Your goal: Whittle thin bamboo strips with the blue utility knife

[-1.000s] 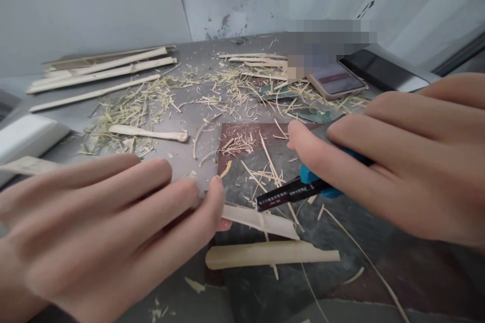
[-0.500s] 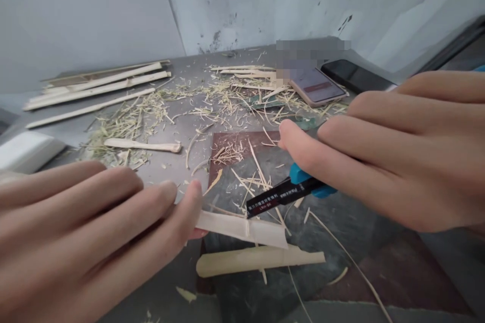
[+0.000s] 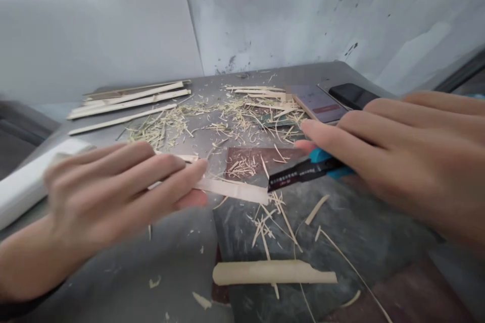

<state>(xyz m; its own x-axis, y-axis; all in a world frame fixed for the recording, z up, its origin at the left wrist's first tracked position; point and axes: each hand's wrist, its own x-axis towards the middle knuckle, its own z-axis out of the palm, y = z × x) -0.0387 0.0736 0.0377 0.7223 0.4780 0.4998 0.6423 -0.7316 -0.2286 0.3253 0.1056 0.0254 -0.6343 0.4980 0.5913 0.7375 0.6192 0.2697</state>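
We hold the pale strip (image 3: 238, 191) just about mid-frame, slanting slightly down to the right. Our left hand (image 3: 121, 186), left of centre, pinches its left end between thumb and fingers. Our right hand (image 3: 401, 151), at the right of the frame, is closed around the blue handle of a cutter (image 3: 299, 174). Its black blade points left, the tip at the strip's right end; we cannot tell whether they touch. Beneath, at lower centre, we see a wider strip (image 3: 273, 271) lying flat on a dark sheet (image 3: 364, 222), with thin slivers (image 3: 261, 232) above it. Shavings (image 3: 159, 128) spread across the upper middle. Long strips (image 3: 132, 101) lie at upper left, a white block (image 3: 30, 186) at the left edge, and two phones (image 3: 318, 103) at upper right, near our right hand.
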